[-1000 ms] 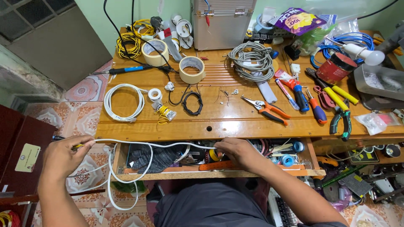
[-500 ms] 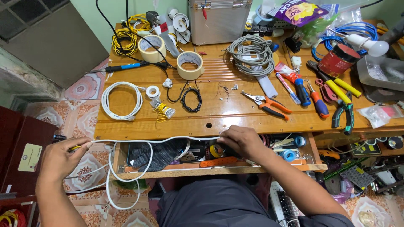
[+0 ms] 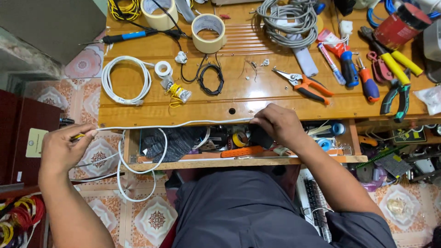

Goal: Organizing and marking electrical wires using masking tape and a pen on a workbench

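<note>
A white cable (image 3: 174, 124) runs taut along the front edge of the wooden workbench (image 3: 239, 103), stretched between my two hands. My left hand (image 3: 64, 149) is out past the bench's left end, shut on the cable's end and a small yellow-handled tool. My right hand (image 3: 275, 124) pinches the cable at the bench's front edge, above the open drawer (image 3: 193, 163). Slack loops of the same cable (image 3: 138, 177) hang down over the tiled floor.
The bench carries a coiled white cable (image 3: 126, 80), tape rolls (image 3: 208, 32), a grey cable bundle (image 3: 287, 20), orange-handled pliers (image 3: 305, 85), screwdrivers (image 3: 356, 76) and yellow-handled pliers (image 3: 397, 78). A black glove (image 3: 172, 142) lies in the drawer. A dark red cabinet (image 3: 18, 138) stands at left.
My right hand has risen from the drawer to the bench's front edge, drawing the white cable straighter. The camera has tilted down and come closer.
</note>
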